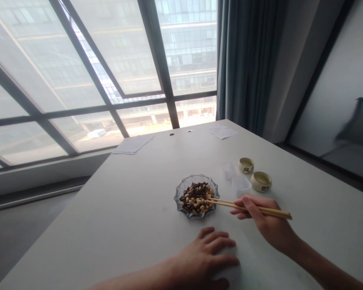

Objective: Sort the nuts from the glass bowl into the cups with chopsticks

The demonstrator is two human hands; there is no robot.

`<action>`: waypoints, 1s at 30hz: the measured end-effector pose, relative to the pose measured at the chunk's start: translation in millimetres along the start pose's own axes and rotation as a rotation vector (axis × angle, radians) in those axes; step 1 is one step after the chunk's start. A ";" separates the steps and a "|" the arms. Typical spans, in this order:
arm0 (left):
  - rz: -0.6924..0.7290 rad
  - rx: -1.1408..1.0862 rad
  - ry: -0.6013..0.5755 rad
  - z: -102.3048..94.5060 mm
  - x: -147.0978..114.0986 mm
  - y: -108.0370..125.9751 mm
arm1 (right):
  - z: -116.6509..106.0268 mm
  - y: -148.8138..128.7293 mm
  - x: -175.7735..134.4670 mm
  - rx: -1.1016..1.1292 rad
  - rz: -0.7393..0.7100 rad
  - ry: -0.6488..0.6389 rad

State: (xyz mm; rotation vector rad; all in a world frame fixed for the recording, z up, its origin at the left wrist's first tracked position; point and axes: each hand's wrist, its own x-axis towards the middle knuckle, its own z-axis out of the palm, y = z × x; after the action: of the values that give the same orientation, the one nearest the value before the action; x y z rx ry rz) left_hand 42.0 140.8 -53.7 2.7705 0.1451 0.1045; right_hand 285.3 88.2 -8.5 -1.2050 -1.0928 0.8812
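My right hand (264, 219) is closed around a pair of wooden chopsticks (276, 212). Their tips reach into a clear glass bowl (178, 200) with a scalloped rim. In the bowl lies a mix of pale nuts in shells, which look like pistachios (199, 201), and darker seeds (196, 187). Whether the tips grip a nut is too small to tell. My left hand (205, 257) rests on the table in front of the bowl, fingers spread and holding nothing.
Beyond my right hand stand two clear plastic containers (241, 185) and two cream-coloured cups (261, 182) with dark characters. Paper sheets (133, 145) lie at the far left of the white table (124, 209), and more paper (224, 132) at its far end. Windows and a curtain (248, 64) stand behind.
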 end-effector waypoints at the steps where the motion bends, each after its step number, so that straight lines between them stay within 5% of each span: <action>1: 0.001 0.000 0.000 -0.2 0.0 0.1 | -1.6 -1.1 0.3 -0.005 -0.015 0.005; 5: 0.001 -0.002 0.000 -0.8 0.1 0.4 | -8.1 -4.7 2.1 -0.016 -0.038 0.025; 16: -0.016 -0.013 0.012 -2.5 1.0 3.4 | 0.8 1.6 8.4 -0.006 0.068 -0.168; 30: -0.014 -0.026 0.009 -0.6 0.2 1.3 | -9.4 7.9 16.1 0.084 -0.032 0.133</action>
State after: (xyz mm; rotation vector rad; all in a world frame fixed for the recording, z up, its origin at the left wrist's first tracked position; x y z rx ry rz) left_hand 42.2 139.9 -52.7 2.7432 0.1646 0.1138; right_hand 298.8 102.3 -13.7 -1.1565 -0.9563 0.8028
